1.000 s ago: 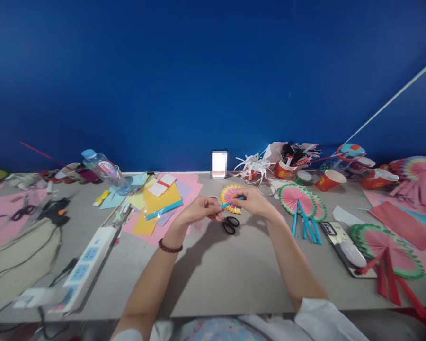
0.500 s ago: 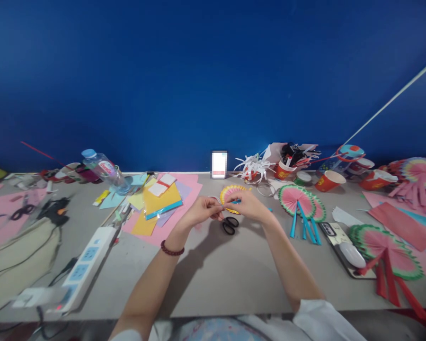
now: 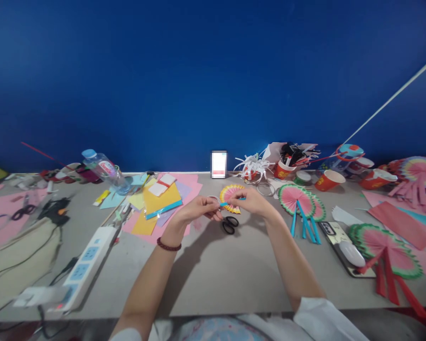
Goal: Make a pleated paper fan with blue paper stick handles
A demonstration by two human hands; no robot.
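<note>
A narrow blue paper strip spans the small gap between my two hands. My left hand pinches its left end between thumb and fingers. My right hand grips the strip farther right, and a bit of blue shows beyond its fingertips. Just behind the hands lies a round pleated paper fan in yellow and pink, partly covered by my right hand. Below the fingers, black-handled scissors rest on the table, their blades hard to make out. A roll of tape is partly hidden behind my left hand.
Coloured paper, a power strip and a tilted bottle are at left. At right are green-edged pink fans, a phone with a mouse on it, and paper cups. A blue wall stands behind.
My hands have moved slightly apart, the left one a little leftward, so more of the blue strip shows between them. The scissors and fans stay where they were.
</note>
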